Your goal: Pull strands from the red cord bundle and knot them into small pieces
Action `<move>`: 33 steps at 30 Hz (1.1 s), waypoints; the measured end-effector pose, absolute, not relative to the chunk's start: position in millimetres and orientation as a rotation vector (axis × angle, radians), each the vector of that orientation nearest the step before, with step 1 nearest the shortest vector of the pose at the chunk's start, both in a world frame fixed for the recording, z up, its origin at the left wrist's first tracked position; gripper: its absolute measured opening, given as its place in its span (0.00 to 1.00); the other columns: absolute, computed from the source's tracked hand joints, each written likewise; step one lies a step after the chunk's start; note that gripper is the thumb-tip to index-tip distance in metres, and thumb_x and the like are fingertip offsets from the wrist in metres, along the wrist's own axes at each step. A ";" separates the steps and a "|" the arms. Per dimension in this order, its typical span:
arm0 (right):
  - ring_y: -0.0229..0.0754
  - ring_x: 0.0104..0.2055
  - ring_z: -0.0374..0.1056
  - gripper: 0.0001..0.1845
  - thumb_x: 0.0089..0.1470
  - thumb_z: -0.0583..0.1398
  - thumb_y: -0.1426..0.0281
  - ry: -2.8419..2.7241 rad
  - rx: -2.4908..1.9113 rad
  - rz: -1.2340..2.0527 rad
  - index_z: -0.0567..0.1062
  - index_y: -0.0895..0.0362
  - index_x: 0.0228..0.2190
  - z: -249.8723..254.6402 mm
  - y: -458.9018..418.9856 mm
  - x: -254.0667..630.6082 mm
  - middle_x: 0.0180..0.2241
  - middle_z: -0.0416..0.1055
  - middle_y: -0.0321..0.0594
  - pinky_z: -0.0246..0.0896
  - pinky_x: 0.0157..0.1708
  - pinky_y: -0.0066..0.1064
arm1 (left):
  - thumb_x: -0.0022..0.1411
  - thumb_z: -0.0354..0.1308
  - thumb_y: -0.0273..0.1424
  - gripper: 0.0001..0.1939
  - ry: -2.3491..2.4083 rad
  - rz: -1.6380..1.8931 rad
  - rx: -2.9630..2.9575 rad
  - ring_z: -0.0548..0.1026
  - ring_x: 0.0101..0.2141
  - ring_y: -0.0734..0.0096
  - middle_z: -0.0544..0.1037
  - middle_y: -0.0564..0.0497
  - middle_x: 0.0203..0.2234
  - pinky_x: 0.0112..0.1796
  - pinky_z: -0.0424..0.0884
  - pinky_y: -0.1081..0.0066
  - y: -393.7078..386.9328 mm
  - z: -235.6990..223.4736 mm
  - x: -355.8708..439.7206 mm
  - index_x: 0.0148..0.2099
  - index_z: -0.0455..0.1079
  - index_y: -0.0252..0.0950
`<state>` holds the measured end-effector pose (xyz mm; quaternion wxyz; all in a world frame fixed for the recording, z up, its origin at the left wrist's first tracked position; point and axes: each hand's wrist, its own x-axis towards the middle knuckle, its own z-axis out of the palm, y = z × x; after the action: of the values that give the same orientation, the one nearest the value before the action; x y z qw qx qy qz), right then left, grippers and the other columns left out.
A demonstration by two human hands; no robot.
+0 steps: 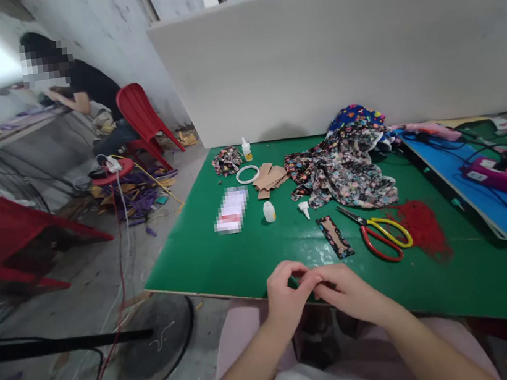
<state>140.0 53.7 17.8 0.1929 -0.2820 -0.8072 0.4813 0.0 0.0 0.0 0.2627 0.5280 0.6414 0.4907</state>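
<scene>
Beyond left hand (pixel 288 290) and right hand (pixel 346 287), patterned strip (pixel 334 237), both grips curled (contents unclear)

No legible text, brand, number or sign found. Rear bottle (pixel 247 149): yellow label, print too small to read. Front bottle (pixel 269 212): yellow marking, unreadable. Purple power strip (pixel 499 175): pale labels, illegible. Sheet (pixel 231 210): pixelated, red band, content unreadable.

Nearer red chair (pixel 16 230), cut off
</scene>
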 end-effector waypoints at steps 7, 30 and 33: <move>0.34 0.26 0.64 0.09 0.52 0.53 0.75 -1.995 -0.955 1.652 0.74 0.59 0.29 0.7 62.1 143.1 0.24 0.69 0.34 0.57 0.27 0.24 | 0.59 0.56 0.27 0.09 1.586 1.296 1.514 0.75 0.38 0.72 0.79 0.48 0.36 0.41 0.71 0.72 4.6 -8.7 9.7 0.42 0.75 0.35; 0.32 0.25 0.65 0.14 0.55 0.54 0.71 -1.955 -0.978 1.664 0.74 0.56 0.42 -3.0 60.8 150.5 0.32 0.73 0.38 0.59 0.25 0.23 | 0.52 0.61 0.28 0.03 1.630 1.202 1.428 0.73 0.27 0.74 0.76 0.53 0.24 0.31 0.69 0.75 20.2 -11.0 -1.0 0.31 0.71 0.34; 0.33 0.26 0.64 0.14 0.55 0.53 0.71 -1.983 -0.927 1.594 0.75 0.57 0.41 -2.2 61.8 151.8 0.29 0.73 0.37 0.59 0.25 0.24 | 0.57 0.57 0.28 0.09 1.469 1.168 1.561 0.75 0.32 0.73 0.78 0.50 0.30 0.36 0.70 0.74 22.1 -8.1 -3.7 0.40 0.75 0.36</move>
<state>151.8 61.8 -2.2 0.2155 -0.3343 -0.7152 0.5748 -3.7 22.1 -8.1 0.3430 0.6006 0.5653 0.4495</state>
